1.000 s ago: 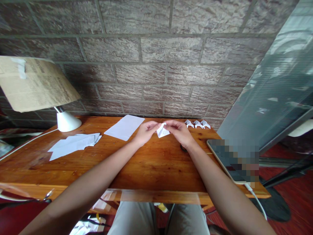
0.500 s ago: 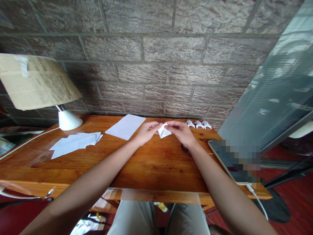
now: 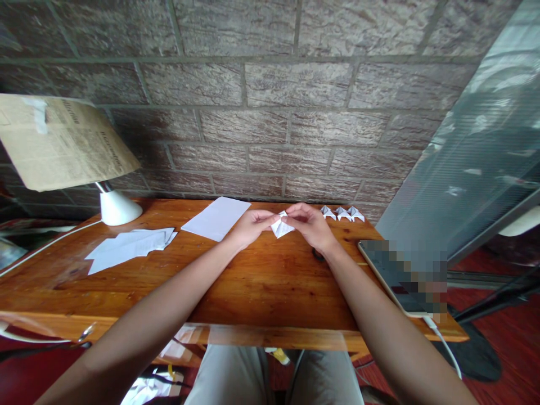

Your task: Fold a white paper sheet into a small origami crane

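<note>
Head view — folded paper point(image 3: 280, 226) between fingers point(image 3: 270, 216)

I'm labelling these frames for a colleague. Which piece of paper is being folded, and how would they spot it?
On the wooden desk below the brick wall, find the left hand and right hand meeting. Pinched between them is the small folded paper. Unlike the flat sheet or the three finished folds, it is held.
</note>
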Demonstrator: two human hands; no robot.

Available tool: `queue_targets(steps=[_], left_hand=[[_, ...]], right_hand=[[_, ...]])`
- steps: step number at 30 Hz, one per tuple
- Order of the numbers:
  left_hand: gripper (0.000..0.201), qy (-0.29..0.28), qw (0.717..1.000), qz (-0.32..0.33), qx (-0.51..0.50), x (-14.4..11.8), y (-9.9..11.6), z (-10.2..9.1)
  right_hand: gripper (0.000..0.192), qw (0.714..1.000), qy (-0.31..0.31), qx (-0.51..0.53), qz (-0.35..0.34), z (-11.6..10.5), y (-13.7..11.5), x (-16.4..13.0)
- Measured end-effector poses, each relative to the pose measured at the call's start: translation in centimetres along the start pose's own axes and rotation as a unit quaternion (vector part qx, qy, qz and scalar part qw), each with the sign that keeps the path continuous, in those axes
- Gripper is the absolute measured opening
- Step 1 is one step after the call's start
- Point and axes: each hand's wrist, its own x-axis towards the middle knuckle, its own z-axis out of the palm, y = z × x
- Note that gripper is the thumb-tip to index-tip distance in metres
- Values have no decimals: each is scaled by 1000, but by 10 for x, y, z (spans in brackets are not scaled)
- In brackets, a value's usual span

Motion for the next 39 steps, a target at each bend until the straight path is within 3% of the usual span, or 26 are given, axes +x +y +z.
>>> queue_targets(steps=[15,39], left_hand=[[38,35,998,46,29,3,-9,-2],[34,21,994,77,71,1,-7,0]], right_hand=[[31,1000,1,-26,13,-2,-1,-1],[32,1000,14,-5,20,4,-3,-3]])
